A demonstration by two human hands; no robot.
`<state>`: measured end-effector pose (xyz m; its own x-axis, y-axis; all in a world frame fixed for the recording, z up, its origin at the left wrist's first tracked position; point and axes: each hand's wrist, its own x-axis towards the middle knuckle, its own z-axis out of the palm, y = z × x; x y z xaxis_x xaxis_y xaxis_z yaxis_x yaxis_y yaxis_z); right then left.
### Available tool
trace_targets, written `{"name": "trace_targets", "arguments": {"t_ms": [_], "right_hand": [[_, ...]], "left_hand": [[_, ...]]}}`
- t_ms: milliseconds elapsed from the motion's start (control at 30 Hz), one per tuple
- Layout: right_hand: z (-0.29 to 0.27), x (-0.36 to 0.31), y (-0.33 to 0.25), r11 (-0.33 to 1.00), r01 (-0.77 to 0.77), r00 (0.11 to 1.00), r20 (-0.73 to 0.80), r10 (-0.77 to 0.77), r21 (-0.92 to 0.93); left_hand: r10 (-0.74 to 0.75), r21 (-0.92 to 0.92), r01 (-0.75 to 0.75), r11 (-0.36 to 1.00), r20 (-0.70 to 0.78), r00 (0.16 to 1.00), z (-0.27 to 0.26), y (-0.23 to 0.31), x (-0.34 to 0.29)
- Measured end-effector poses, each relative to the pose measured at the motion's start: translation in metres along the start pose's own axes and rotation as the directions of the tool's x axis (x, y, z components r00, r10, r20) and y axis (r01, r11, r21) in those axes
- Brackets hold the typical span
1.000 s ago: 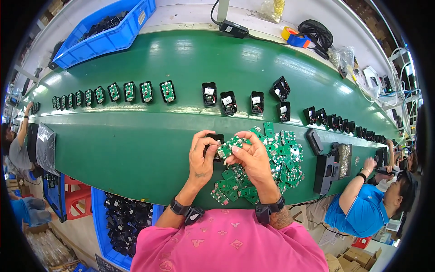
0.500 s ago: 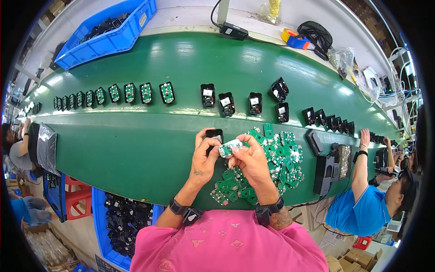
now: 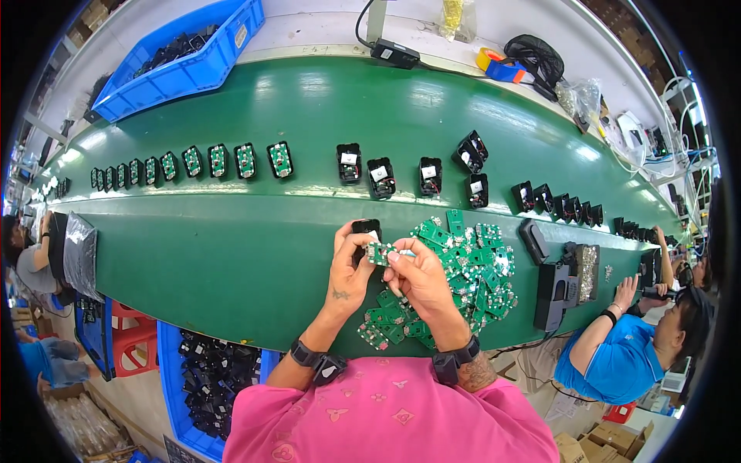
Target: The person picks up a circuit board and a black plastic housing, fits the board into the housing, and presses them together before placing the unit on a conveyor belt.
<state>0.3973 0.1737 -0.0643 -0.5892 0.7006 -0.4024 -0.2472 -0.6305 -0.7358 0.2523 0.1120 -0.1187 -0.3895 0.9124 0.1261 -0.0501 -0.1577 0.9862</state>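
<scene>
In front of me, my left hand (image 3: 347, 270) is closed round a small black plastic housing (image 3: 366, 227), which it partly covers. My right hand (image 3: 421, 276) pinches a green circuit board (image 3: 380, 253) at its right end, and the left fingertips touch the board's other end. The board lies across the near end of the housing. Beside and under my right hand spreads a heap of green circuit boards (image 3: 482, 266). Beyond my hands stand several open black housings (image 3: 381, 179) with white parts and wires inside. Further left runs a row of housings with boards in them (image 3: 280, 160).
A blue crate (image 3: 174, 77) of black parts sits at the far left, and a blue bin (image 3: 174, 370) of black parts is near-left below the table. At right are a black device (image 3: 551, 297) and a co-worker in a blue shirt (image 3: 617, 356). Tape (image 3: 502, 65) lies at the back.
The circuit board has turned in my fingers and moved slightly left, closer to the housing. The co-worker at right has drawn an arm back from the row of housings.
</scene>
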Motion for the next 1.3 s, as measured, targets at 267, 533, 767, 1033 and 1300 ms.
{"name": "trace_targets", "arguments": {"t_ms": [267, 533, 767, 1033, 1300], "right_hand": [[-0.003, -0.002, -0.011, 0.931, 0.123, 0.980, -0.103, -0.168, -0.345], [-0.003, -0.003, -0.014, 0.742, 0.242, 0.926, -0.078, -0.368, -0.625], [-0.006, -0.001, -0.008, 0.537, 0.492, 0.732, -0.009, -0.682, -0.685], [-0.009, 0.000, -0.008, 0.499, 0.515, 0.761, 0.104, -0.640, -0.697], [-0.012, 0.008, -0.002, 0.685, 0.487, 0.836, 0.064, -0.545, -0.542]], "left_hand": [[-0.193, -0.323, 0.241, 0.915, 0.174, 0.966, 0.003, 0.032, 0.007], [-0.317, -0.348, 0.405, 0.845, 0.285, 0.905, 0.004, 0.047, 0.012], [-0.254, -0.399, 0.300, 0.867, 0.165, 0.953, 0.016, 0.049, 0.010], [-0.246, -0.373, 0.274, 0.886, 0.121, 0.962, 0.022, 0.048, 0.011], [-0.187, -0.319, 0.210, 0.924, 0.101, 0.977, 0.031, 0.036, 0.004]]}}
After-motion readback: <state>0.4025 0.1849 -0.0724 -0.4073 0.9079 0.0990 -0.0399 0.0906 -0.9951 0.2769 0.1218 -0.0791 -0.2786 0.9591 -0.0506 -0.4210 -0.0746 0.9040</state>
